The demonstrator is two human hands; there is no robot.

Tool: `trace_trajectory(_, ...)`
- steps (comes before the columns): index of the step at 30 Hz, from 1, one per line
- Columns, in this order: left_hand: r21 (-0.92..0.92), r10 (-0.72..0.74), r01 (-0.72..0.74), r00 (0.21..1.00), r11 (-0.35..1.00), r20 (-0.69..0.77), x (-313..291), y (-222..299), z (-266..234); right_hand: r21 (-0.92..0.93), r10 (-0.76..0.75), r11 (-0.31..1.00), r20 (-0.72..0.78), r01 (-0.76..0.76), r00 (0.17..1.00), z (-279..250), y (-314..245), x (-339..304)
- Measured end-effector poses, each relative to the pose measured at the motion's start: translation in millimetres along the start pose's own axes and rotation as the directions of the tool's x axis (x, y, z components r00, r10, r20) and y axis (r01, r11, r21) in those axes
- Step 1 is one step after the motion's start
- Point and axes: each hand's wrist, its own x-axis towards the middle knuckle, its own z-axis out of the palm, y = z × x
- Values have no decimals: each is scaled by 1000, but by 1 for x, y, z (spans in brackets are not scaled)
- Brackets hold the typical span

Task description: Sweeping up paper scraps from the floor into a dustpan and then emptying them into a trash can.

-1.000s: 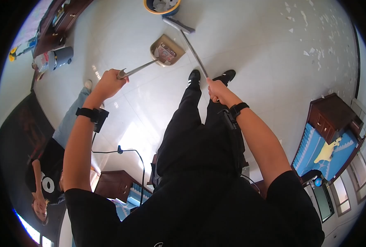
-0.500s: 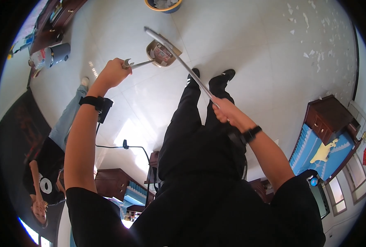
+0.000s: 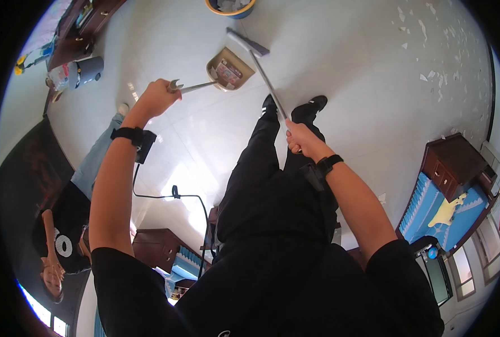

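My left hand (image 3: 159, 98) is closed round the metal handle of a beige dustpan (image 3: 240, 63), whose tray lies ahead of my feet with scraps and a printed piece inside. The fingers of my right hand (image 3: 304, 139) wrap the grey pole of a broom (image 3: 268, 81). Its long head (image 3: 247, 41) is beyond the dustpan, to its right and apart from it. White scraps (image 3: 424, 76) are scattered over the floor at the far right.
At the far edge stands a blue tub with a yellow rim (image 3: 231, 15), holding pale scraps. A grey bin (image 3: 87, 72) is at the left. Another person (image 3: 64, 236) sits at the left, one leg stretched out. A dark wooden cabinet (image 3: 458, 163) and blue-covered seat (image 3: 415, 205) are at the right.
The broom head has swung away from over the dustpan to the right and now stands clear of it. My right hand has shifted slightly up with the pole; the left hand stays nearly still.
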Motion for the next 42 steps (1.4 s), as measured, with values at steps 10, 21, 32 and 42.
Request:
trace_trajectory(10,-168,-101,121,988,978,120,-37,-2,-22,118,120,985,73,-128,990,-20,2,-4)
trace_trajectory(21,-82,-145,163,971,983,192,41,12,-34,37,237,968,189,-249,953,-7,-15,14)
trace_trajectory(32,-40,-163,171,974,984,157,27,-1,-25,-316,-114,947,-149,62,982,-4,-7,-31)
trace_trajectory(42,16,-81,80,995,997,57,7,-23,-4,-147,138,981,44,-130,989,-11,18,-45)
